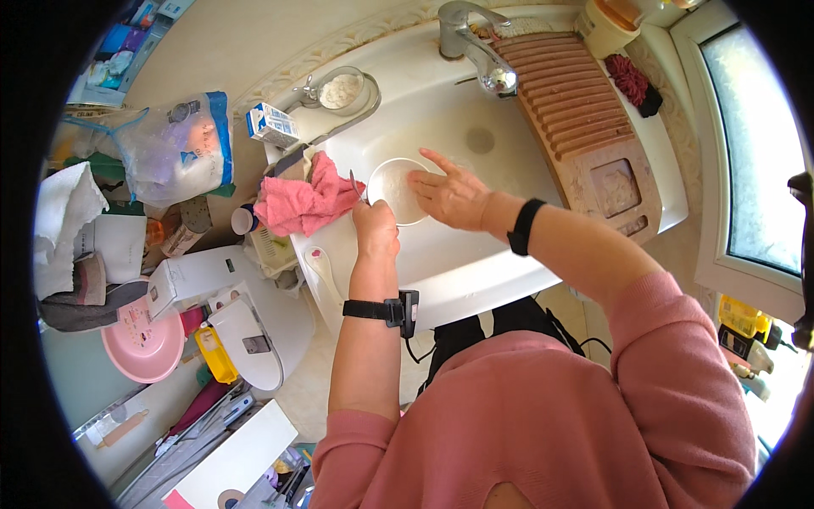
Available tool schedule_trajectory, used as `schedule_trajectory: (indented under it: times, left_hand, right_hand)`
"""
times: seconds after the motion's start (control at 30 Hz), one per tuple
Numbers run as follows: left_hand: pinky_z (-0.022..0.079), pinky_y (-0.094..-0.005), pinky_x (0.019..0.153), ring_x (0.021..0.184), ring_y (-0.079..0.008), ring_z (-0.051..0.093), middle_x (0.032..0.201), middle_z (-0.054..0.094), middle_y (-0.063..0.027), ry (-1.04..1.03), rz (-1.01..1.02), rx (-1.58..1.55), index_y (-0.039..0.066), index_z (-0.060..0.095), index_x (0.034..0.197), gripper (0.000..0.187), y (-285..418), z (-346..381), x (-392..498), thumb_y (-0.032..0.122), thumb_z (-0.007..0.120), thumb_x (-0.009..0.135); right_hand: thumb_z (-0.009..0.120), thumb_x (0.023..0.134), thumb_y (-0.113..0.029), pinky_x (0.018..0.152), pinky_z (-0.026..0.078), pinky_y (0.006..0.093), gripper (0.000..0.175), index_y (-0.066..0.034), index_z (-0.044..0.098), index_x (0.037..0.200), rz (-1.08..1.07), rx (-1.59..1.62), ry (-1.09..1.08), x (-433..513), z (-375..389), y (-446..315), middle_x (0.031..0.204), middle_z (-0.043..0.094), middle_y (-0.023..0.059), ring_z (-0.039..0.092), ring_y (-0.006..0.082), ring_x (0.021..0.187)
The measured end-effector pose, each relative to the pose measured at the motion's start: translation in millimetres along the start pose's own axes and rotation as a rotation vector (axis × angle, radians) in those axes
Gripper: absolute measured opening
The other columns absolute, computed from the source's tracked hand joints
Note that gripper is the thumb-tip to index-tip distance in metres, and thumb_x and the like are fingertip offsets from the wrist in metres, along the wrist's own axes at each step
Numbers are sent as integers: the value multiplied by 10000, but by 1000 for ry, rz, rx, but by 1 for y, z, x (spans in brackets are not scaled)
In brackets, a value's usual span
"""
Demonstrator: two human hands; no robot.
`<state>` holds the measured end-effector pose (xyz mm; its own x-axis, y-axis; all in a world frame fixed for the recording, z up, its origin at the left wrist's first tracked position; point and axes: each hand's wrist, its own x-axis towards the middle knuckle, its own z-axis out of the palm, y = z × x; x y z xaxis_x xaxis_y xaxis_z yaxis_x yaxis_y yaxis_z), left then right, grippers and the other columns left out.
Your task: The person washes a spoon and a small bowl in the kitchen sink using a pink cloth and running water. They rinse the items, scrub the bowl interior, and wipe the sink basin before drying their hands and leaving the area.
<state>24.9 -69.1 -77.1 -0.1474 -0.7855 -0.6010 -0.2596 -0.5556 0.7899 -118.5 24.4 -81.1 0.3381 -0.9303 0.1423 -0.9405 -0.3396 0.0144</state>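
Note:
A white bowl (389, 186) with cloudy, whitish contents is at the left part of the white sink (509, 245). My left hand (376, 228) is closed in a fist at the bowl's near left rim. From that fist a thin metal utensil (357, 186) sticks up; its other end is hidden. Whether the fist also grips the bowl's rim I cannot tell. My right hand (453, 196) reaches over the bowl's right rim, fingers spread and fingertips above the contents. A pink towel (308, 198) lies bunched on the sink's left edge, close to the bowl.
A chrome faucet (480, 54) rises behind the basin. On the right rests a brown ridged washboard (559, 95). A cup of white powder (341, 91), a small box (272, 125) and a white spoon (323, 270) lie along the left ledge. A toilet (254, 343) stands lower left.

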Motion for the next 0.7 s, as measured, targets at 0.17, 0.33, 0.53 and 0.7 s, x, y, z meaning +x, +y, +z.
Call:
schedule_trajectory:
  times: [0.17, 0.33, 0.53, 0.7]
  left_hand:
    - [258, -285, 358, 445, -101, 405, 692, 506, -54, -20, 36, -73, -33, 545, 945, 218, -3, 4, 2, -37, 412, 772]
    - [305, -270, 381, 501, -139, 487, 722, 572, -78, -69, 109, -78, 5, 590, 905, 190, 2, -12, 12, 29, 476, 755]
    - [281, -257, 364, 423, -100, 412, 654, 521, -11, -156, 98, -248, 30, 553, 814, 82, 9, -2, -7, 49, 571, 736]
    - [280, -271, 363, 430, -103, 404, 698, 526, -56, -87, 69, -239, -7, 537, 872, 129, 14, 5, -15, 9, 453, 775]
  right_hand:
    - [582, 743, -86, 979, 431, 362, 47, -108, 623, 749, 364, 358, 242, 4, 14, -51, 759, 635, 48, 623, 216, 846]
    - [636, 769, -174, 993, 419, 388, 77, -110, 634, 812, 251, 261, 559, 16, 10, -53, 863, 641, 32, 616, 215, 948]
    - [678, 739, -180, 978, 444, 435, 135, -99, 589, 801, 254, 307, 396, 18, -6, -25, 841, 638, 47, 635, 241, 888]
    - [696, 759, -223, 1006, 424, 443, 164, -103, 603, 821, 221, 364, 452, 10, -6, -40, 922, 666, 49, 646, 230, 886]
